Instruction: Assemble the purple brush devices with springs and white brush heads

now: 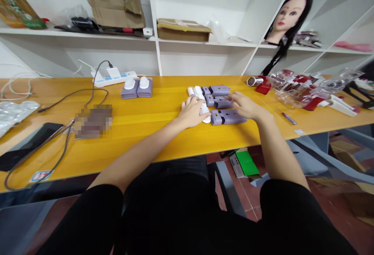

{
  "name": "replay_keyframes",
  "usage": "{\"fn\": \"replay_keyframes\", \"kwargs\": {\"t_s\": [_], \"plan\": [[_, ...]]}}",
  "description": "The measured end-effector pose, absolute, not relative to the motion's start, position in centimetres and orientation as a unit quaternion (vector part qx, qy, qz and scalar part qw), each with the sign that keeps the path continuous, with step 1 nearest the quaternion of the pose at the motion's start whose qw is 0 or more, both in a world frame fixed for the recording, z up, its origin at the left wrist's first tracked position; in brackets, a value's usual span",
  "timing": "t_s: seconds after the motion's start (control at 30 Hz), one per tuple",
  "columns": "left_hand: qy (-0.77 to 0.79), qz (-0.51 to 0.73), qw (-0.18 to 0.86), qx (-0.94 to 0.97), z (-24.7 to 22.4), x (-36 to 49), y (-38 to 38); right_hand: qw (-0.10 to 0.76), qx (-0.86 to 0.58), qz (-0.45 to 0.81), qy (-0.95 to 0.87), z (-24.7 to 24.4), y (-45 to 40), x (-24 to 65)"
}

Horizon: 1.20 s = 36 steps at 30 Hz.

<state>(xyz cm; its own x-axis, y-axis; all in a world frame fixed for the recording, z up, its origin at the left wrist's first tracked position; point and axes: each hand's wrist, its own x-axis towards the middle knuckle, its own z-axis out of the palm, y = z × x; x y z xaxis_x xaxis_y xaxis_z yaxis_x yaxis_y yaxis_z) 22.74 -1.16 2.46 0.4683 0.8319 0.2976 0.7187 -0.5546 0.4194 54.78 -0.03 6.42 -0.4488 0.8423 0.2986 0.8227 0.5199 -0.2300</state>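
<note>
In front of me on the table lie three rows of purple-grey plastic holders (233, 117), each a short block beside a longer piece with a keyhole-shaped slot. White rounded plastic parts (206, 117) line up along their left ends. My left hand (191, 112) is over this white line, thumb and fingers closed around one white part, which they partly cover. Over the right end of the middle holder is my right hand (244, 105), its fingers loosely stretched and touching or just above the purple surface. Two more purple holders (144, 91) with white knobs on top stand farther left.
A white power strip (117, 78) with cables stands at the back left. A phone (29, 144) and a blurred-out item (93, 122) lie at left. Clear-and-red plastic parts (304, 87) and a screwdriver (288, 117) are at right. Shelves behind hold boxes and a mannequin head (292, 17).
</note>
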Motion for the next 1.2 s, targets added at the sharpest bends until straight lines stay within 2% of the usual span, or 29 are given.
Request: {"fn": "replay_keyframes", "kwargs": {"t_s": [0.27,0.73,0.97,1.1,1.2], "plan": [[0.436,0.207,0.089,0.871,0.3,21.6,-2.5,0.163,-0.470,0.019,-0.867,3.3,1.8,53.4],[0.429,0.193,0.058,0.881,0.3,21.6,-3.9,0.178,-0.470,0.022,-0.864,4.0,1.0,53.2],[0.433,0.192,0.063,0.878,0.3,21.6,-4.1,0.221,-0.433,0.039,-0.873,4.8,-1.1,50.5],[0.436,0.195,0.064,0.876,0.1,21.5,-4.1,0.171,-0.376,0.081,-0.907,5.3,-2.3,47.7],[0.436,0.195,0.063,0.876,0.0,21.4,-4.0,0.134,-0.394,0.085,-0.905,5.1,-2.4,46.5]]}}
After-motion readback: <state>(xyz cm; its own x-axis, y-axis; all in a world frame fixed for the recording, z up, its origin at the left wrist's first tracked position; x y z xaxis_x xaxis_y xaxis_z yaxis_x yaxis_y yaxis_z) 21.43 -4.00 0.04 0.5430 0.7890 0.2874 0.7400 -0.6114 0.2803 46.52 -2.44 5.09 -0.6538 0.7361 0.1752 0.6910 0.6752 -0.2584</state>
